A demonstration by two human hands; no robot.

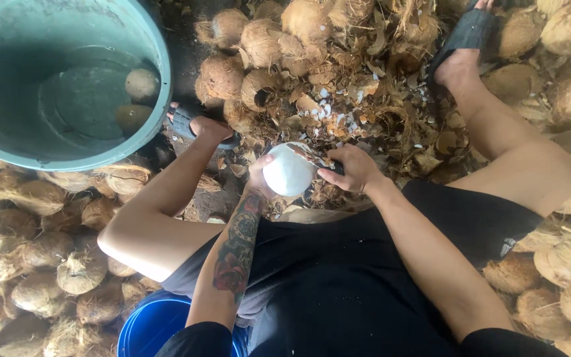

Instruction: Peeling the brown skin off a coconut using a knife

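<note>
Brown husked coconuts lie heaped on the ground all around the seated person, piled thickly to the left of the left hand, beyond both hands, and again far off to the right of the right hand. Up and well to the left of the hands stands a big teal tub holding water, with two peeled coconuts lying in it. Below the left forearm, close to the body, shows part of a blue bucket. Just beyond the hands, scattered shell chips and husk scraps litter the ground between the two sandalled feet. Between the hands sits a white peeled coconut, mostly bare, with a strip of brown skin left along its upper right edge. The left hand cups it from the left side, fingers curled closed around its curve. The right hand is clenched shut around a small dark tool, pressed against the coconut's upper right edge; what kind of tool it is I cannot tell.
</note>
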